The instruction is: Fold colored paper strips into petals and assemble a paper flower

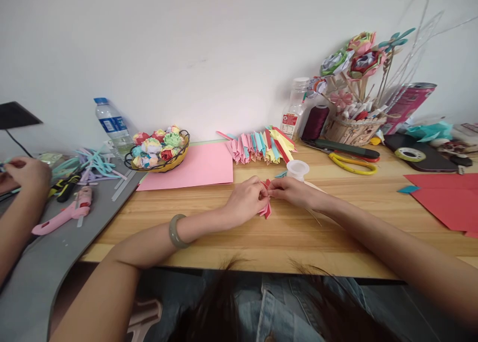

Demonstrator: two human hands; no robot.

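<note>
My left hand (244, 201), with a bangle on its wrist, pinches a small bundle of folded red and pink paper (266, 211) over the wooden table. Touching the same bundle from the right, my right hand (289, 190) has its fingertips pressed together. The fingers hide most of the bundle's upper part. A white spool (298, 168) stands just behind my right hand, and a thin strand lies on the wood under my right forearm. Behind the hands is a row of folded pink, blue and yellow paper pieces (254, 147).
Pink sheets (197, 168) and a basket of paper flowers (181, 158) lie back left. Yellow-handled scissors (353, 164), a glass bottle (293, 110) and red paper (448, 202) are right. Another person's hand (30, 175) and a pink glue gun (70, 213) are at the grey table.
</note>
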